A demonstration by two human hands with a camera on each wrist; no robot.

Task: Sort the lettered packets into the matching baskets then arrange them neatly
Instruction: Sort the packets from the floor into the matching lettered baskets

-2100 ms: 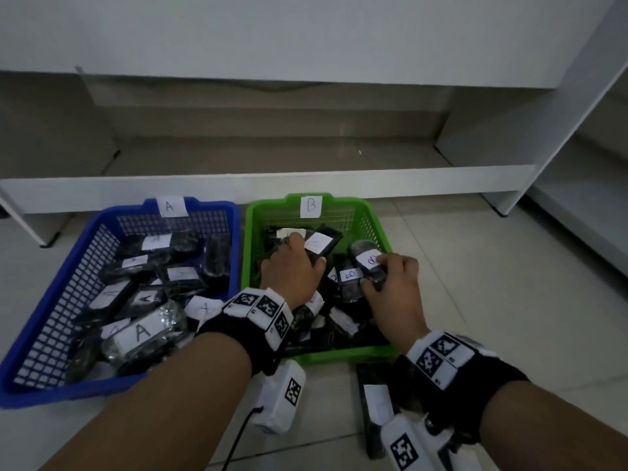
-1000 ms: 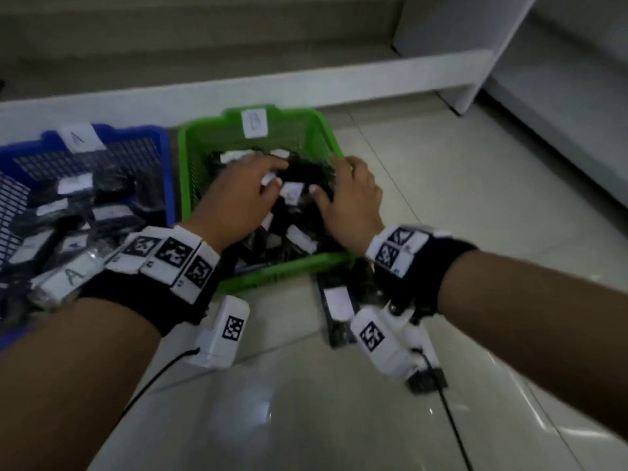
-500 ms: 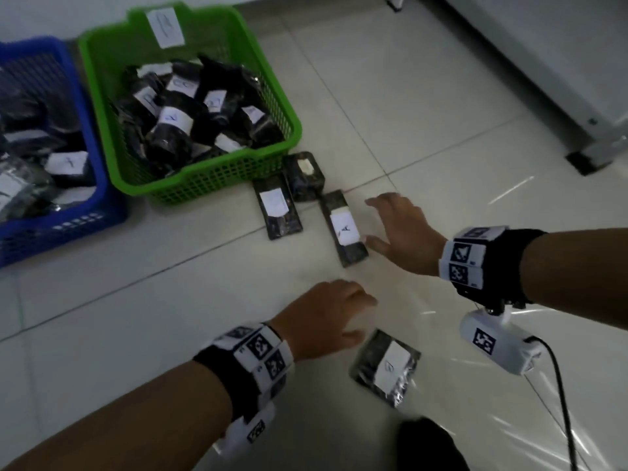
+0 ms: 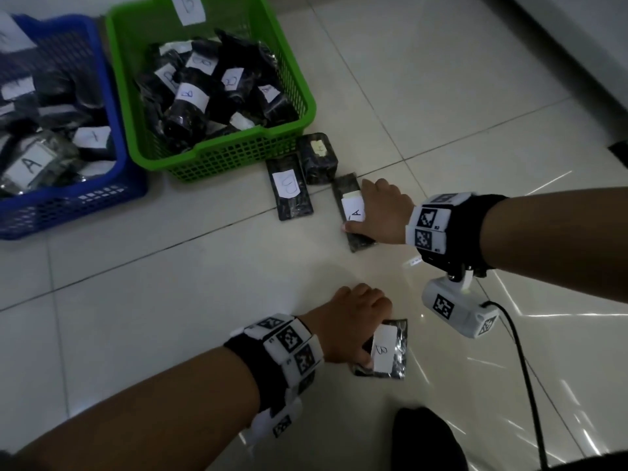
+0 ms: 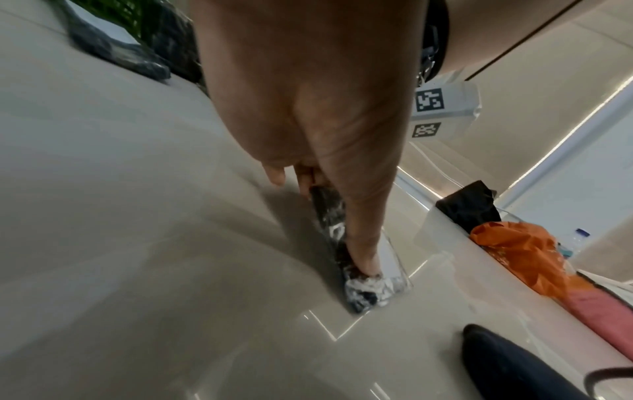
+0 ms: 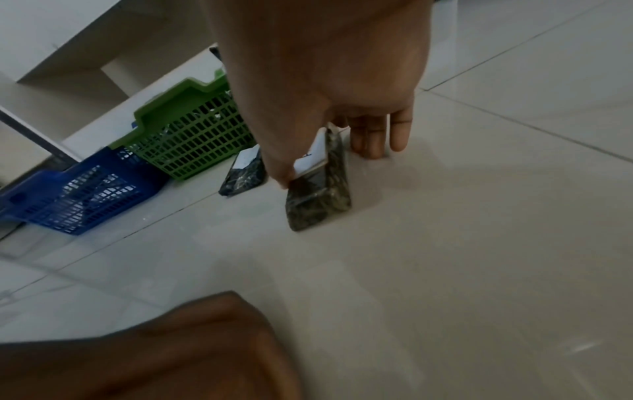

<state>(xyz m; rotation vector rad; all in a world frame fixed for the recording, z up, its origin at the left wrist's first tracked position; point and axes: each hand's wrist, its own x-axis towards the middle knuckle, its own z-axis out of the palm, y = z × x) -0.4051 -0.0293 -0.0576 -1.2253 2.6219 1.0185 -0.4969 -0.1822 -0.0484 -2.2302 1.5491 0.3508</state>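
Green basket (image 4: 292, 96) of B packets, blue basket (image 4: 102, 79) of A packets, hands each pinching a floor packet

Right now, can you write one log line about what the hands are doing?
left hand: gripping B packet on floor | right hand: gripping A packet | two packets wait by green basket

Head downward (wrists low, close)
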